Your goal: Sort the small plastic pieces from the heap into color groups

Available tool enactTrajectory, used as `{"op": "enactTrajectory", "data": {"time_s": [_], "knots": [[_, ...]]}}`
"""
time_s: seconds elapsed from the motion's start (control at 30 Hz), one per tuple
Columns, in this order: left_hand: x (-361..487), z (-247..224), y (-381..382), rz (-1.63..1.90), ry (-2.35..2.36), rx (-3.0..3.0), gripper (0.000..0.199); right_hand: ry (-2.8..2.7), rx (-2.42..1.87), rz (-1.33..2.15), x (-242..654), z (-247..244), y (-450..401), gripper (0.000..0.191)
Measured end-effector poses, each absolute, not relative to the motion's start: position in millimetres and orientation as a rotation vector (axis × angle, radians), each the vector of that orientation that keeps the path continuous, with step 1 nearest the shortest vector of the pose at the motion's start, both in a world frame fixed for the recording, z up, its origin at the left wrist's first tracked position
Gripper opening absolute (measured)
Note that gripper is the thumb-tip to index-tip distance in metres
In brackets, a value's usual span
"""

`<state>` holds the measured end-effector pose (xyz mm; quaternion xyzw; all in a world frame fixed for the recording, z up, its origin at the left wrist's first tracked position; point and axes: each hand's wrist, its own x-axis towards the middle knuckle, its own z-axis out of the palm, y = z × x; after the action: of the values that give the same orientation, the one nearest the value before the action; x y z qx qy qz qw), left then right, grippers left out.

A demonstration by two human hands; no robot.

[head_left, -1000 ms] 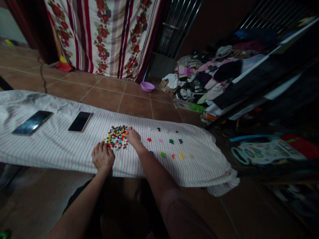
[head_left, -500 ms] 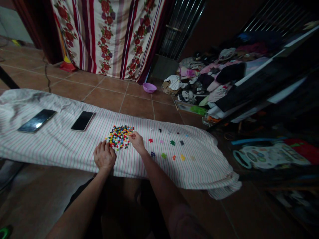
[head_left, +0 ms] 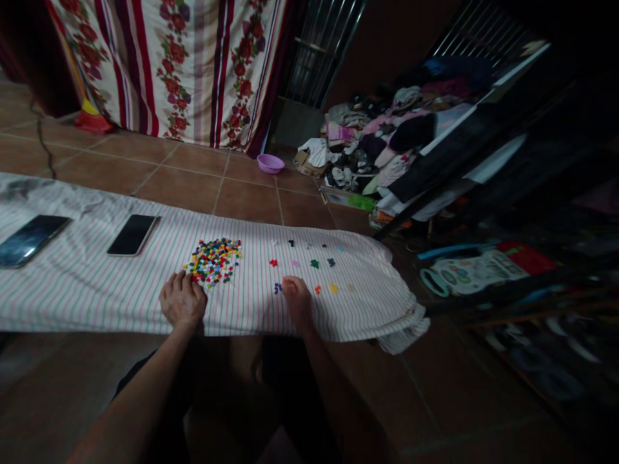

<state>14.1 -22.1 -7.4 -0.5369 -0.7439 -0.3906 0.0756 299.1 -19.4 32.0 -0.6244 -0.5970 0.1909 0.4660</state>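
Observation:
A pile of small multicoloured pieces, like beads or tiny blocks [head_left: 215, 258], lies on a striped cloth [head_left: 251, 316]. Resting palm down at the pile's near left edge is my left hand [head_left: 184, 301], its fingers stretched out and slightly bent. My right hand [head_left: 296, 301] is over the sorted groups, thumb and fingertips pinched together; a speck of orange shows at the tips. Just left of it sits a dark blue group [head_left: 277, 289], and to its right an orange group [head_left: 317, 290] and a yellow group [head_left: 333, 287]. Behind are red [head_left: 273, 263], pink [head_left: 295, 263] and green [head_left: 314, 263] groups.
Two phones lie on the cloth at the left, a darker one [head_left: 31, 241] and a nearer one [head_left: 132, 235]. Beyond, a purple basin [head_left: 271, 164] stands on the tiled floor, near heaped clothes [head_left: 372, 138]. A floral curtain [head_left: 203, 71] hangs at the back.
My right hand has moved from the right edge of the pile to the sorted groups, still pinched. My left hand stays beside the pile. The view has shifted to the right.

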Motion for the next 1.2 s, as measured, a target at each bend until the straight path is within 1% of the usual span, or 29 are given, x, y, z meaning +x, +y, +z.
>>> {"op": "enactTrajectory", "data": {"time_s": [0.2,0.33,0.43,0.6,0.8,1.0,1.2], "knots": [[13.9,-8.7,-22.2,-1.217,-2.227,-1.595,0.031,-1.351,-1.774,0.217,378.7,19.3,-41.0,0.028],[13.9,-8.1,-22.8,-1.230,-2.245,-1.606,0.031,-1.313,-1.967,0.155,402.3,11.3,-41.8,0.034],[13.8,-8.6,-23.0,-1.227,-2.241,-1.596,0.031,-1.336,-2.043,0.125,407.0,8.0,-38.8,0.035],[14.0,-8.4,-22.9,-1.231,-2.247,-1.602,0.032,-1.398,-2.016,0.106,406.8,5.8,-31.6,0.033],[14.6,-6.7,-23.3,-1.222,-2.247,-1.599,0.031,-1.375,-1.957,0.126,408.4,1.6,-31.6,0.036],[14.8,-6.0,-23.5,-1.214,-2.245,-1.607,0.031,-1.409,-1.851,0.014,408.4,-6.3,-35.1,0.038],[15.0,-4.6,-23.6,-1.204,-2.256,-1.618,0.031,-1.455,-1.915,-0.005,404.7,-7.5,-28.9,0.039]]}}
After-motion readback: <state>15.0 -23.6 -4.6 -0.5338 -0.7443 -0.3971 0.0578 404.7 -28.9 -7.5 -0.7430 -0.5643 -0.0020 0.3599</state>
